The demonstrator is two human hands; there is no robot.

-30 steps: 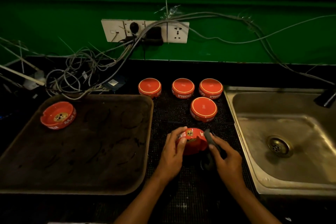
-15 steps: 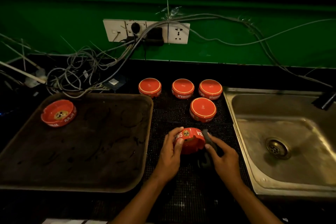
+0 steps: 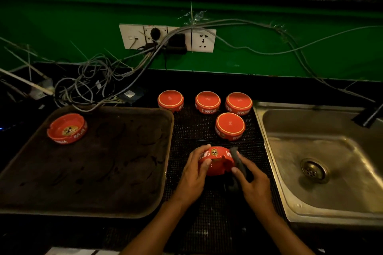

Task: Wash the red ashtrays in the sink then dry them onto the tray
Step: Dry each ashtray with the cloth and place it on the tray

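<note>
**Drying a glazed ashtray by its rim**

Near the counter's front edge, the left hand (image 3: pixel 193 168) pinches the red ashtray (image 3: pixel 216 161) at its rim; the right hand (image 3: pixel 251 180) presses a dark cloth (image 3: pixel 238 163) against its side. Round, glossy, notched, probably ceramic: stiff, slippery when wet, chippable. Rim holds look safest.

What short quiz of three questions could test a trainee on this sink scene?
1. How many ashtrays stand upside down on the black mat?
2. True or false: the sink holds an ashtray.
3. What does the right hand press on the held ashtray: A) dark cloth, B) sponge, C) brush?

Key:
1. Four.
2. False; only the drain shows.
3. A. The left hand grips the ashtray; one ashtray on the tray sits upright, tray.
</note>
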